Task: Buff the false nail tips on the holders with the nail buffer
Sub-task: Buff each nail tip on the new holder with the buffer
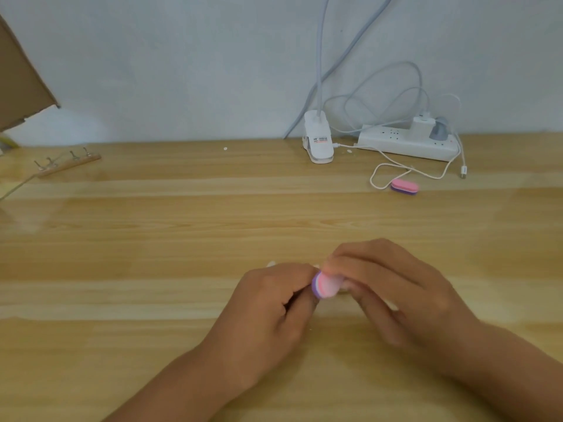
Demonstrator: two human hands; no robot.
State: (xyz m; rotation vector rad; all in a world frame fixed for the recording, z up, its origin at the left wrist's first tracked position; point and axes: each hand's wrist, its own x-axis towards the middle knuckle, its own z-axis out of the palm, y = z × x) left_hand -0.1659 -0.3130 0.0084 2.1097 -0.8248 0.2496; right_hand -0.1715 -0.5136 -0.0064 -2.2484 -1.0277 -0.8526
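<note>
My right hand (396,287) grips a small pink, white and purple nail buffer (325,285) near the front middle of the wooden table; its end shows between my two hands. My left hand (268,309) is curled beside it, fingers pinched on something small that my hands hide. A pale nail tip (270,264) peeks out just beyond my left hand. Far left at the back lies a wooden strip with several nail holders (68,162) standing on it.
A second pink and purple buffer (404,186) lies at the back right near white cables. A white power strip (405,143) and a clip lamp base (318,141) stand by the wall. A cardboard box (18,80) sits at the far left.
</note>
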